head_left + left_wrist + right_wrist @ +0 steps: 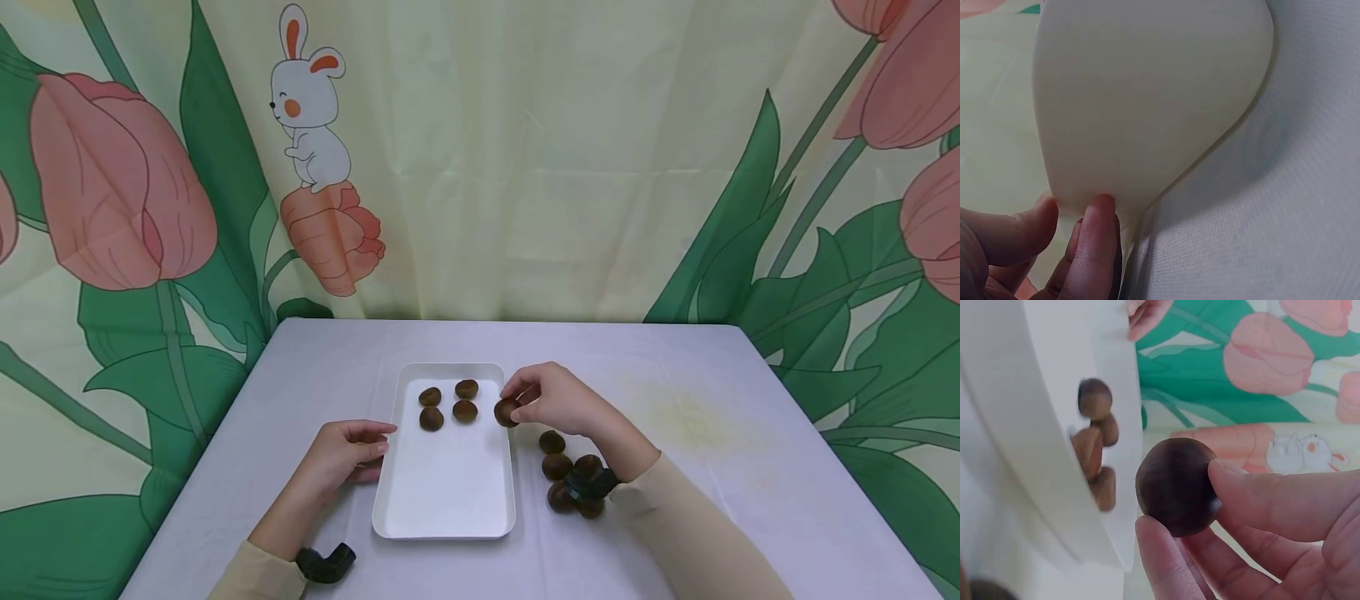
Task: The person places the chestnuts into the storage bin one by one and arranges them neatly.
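Observation:
In the head view a white tray (444,500) lies on the table, with several brown chestnuts (465,411) set in two columns toward its far end. My right hand (555,398) pinches one chestnut (1176,486) between thumb and fingers, over the tray's right rim. My left hand (347,452) touches the tray's left side with its fingertips. The left wrist view shows a finger (1096,247) against the tray's outer wall (1154,94), the thumb close to the rim. Several more chestnuts (557,467) lie together on the cloth right of the tray, partly hidden by the right wrist's black strap.
A white cloth (675,400) covers the table, with a faint yellowish stain on the right. Behind it hangs a curtain (562,167) printed with tulips, a rabbit and a carrot. A black wrist mount (326,564) sits at the left sleeve.

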`<state>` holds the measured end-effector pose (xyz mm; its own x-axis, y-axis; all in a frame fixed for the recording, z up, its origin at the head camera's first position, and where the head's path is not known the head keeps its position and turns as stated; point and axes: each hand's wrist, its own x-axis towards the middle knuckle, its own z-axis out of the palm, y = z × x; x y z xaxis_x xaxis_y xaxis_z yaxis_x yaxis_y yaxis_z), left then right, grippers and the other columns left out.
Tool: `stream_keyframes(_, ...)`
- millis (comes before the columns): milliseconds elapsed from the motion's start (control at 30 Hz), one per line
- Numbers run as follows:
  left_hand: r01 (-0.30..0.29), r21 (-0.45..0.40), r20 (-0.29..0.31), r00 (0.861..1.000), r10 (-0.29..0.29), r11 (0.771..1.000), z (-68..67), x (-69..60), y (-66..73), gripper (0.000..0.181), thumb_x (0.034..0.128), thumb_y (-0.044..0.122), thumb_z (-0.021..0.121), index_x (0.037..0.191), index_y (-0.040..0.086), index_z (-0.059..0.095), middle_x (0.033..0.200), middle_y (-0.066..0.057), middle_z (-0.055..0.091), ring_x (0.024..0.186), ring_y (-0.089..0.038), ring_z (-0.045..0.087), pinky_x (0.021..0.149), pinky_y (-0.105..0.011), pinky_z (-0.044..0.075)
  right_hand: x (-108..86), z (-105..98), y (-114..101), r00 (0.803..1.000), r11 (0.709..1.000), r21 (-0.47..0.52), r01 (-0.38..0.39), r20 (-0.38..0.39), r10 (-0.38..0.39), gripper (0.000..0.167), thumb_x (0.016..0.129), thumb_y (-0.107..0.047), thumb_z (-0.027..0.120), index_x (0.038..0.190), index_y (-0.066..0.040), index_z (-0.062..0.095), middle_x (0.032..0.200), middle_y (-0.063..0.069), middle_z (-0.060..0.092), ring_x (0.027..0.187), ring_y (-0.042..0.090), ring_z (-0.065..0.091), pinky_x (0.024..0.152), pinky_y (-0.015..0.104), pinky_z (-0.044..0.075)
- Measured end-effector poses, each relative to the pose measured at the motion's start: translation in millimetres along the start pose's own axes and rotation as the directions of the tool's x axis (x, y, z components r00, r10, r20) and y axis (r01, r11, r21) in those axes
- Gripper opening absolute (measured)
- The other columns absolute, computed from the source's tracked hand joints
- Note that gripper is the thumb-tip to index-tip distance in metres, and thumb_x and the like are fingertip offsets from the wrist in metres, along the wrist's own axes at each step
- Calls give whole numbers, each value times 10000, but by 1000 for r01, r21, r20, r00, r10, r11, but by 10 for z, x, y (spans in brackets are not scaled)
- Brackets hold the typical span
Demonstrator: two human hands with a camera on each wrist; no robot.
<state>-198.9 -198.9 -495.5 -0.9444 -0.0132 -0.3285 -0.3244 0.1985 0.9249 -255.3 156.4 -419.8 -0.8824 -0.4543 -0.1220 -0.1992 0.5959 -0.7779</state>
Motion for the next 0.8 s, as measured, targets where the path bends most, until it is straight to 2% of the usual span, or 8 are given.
stream_keyframes(167, 14, 2, -8, 1000, -14, 1000, -1, -1, 1, 312, 957, -11, 765, 1268, 20, 778, 1132, -161, 760, 863, -216, 787, 737, -388, 698, 109, 108, -125, 999, 999, 51, 13, 32, -14, 207, 913, -83, 803, 1085, -197, 805, 1055, -42, 788, 1014, 172, 713, 925, 355, 588)
stream_keyframes(433, 16, 3, -5, 1000, -16, 1000, -1, 0, 4, 314, 956, -7, 767, 1268, 20, 778, 1131, -158, 757, 866, -212, 783, 740, -386, 697, 263, 298, -282, 998, 997, 69, 30, 52, -33, 226, 910, -87, 815, 1103, -204, 806, 1161, -54, 776, 1018, 141, 722, 917, 326, 607)
stream_keyframes(633, 1, 4, 3, 1000, -1, 1000, 1, 12, -8, 334, 957, 7, 774, 1291, 7, 764, 1165, -178, 747, 877, -212, 778, 738, -392, 697, 350, 448, -345, 996, 995, 84, 50, 72, -56, 222, 907, -69, 816, 1077, -213, 803, 1068, -57, 774, 992, 138, 720, 900, 328, 606)
stream_keyframes(800, -3, -5, 7, 1000, 3, 1000, 2, 9, -3, 338, 959, -2, 767, 1297, -6, 757, 1171, -184, 747, 884, -214, 780, 740, -392, 697, 420, 580, -383, 993, 991, 97, 87, 74, -95, 204, 887, -42, 823, 1052, -162, 812, 998, -30, 783, 943, 138, 710, 845, 295, 600)
